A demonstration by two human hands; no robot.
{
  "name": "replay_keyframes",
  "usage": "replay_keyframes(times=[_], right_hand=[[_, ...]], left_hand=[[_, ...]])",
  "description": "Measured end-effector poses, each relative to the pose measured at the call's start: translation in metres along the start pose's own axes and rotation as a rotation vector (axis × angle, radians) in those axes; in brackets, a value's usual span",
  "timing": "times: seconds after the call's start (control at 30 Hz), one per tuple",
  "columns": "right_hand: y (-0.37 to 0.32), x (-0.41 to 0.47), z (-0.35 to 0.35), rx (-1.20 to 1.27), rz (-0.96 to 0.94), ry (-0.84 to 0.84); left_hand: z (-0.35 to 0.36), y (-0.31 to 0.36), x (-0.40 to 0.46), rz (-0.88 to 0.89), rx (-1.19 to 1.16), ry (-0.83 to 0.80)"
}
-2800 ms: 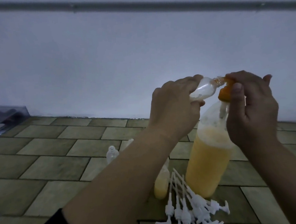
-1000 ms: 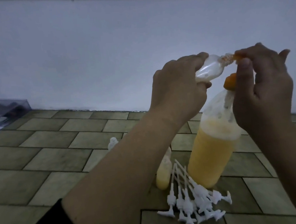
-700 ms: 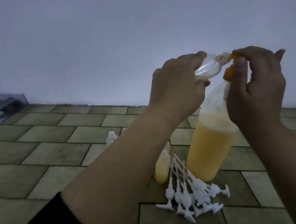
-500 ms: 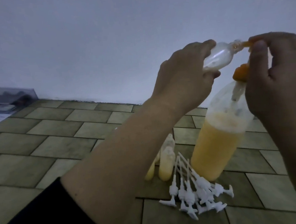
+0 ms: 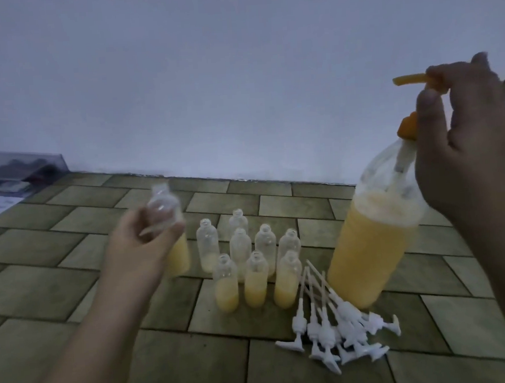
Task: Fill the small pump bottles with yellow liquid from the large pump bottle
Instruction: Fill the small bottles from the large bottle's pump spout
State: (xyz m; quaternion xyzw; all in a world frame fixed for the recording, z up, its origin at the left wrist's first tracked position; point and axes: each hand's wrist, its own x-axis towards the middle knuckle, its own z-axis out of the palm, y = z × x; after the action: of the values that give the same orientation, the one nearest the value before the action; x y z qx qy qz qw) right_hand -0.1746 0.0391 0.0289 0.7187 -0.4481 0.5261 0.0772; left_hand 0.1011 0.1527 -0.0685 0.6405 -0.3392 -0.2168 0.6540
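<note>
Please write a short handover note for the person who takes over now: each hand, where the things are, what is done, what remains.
Left hand grips a small bottle with yellow liquid in it, low beside the standing group.
Right hand holds the orange pump head of the large bottle, which stands on the tiled floor.
Done: three front small bottles partly filled.
Left: fill the emptier back bottles; white pump tops lie loose, none fitted.

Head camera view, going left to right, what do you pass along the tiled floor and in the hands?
Clear box against the wall → left hand holding a small bottle → cluster of small bottles → pile of white pump tops → large pump bottle → right hand on its orange pump head.
</note>
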Motion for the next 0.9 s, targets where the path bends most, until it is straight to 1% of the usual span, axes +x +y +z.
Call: replay_keyframes(times=[0.1, 0.2, 0.3, 0.53, 0.73, 0.9], right_hand=[[-0.002, -0.001, 0.006, -0.008, 0.02, 0.011], [-0.002, -0.003, 0.011, 0.004, 0.018, 0.037], [-0.002, -0.002, 0.014, 0.009, 0.027, 0.055], [0.001, -0.002, 0.014, -0.024, 0.043, 0.09], [0.002, -0.001, 0.012, -0.015, 0.012, 0.064], [0.004, -0.002, 0.012, -0.022, 0.007, 0.057]], left_hand=[[-0.015, -0.035, -0.001, -0.119, 0.083, 0.054], [-0.016, -0.05, -0.002, -0.164, 0.143, 0.048], [-0.01, -0.057, -0.004, -0.164, 0.196, 0.021], [0.006, -0.067, -0.012, -0.154, 0.266, -0.115], [0.014, -0.078, -0.014, -0.117, 0.366, -0.155], [0.017, -0.083, -0.006, -0.052, 0.389, -0.185]])
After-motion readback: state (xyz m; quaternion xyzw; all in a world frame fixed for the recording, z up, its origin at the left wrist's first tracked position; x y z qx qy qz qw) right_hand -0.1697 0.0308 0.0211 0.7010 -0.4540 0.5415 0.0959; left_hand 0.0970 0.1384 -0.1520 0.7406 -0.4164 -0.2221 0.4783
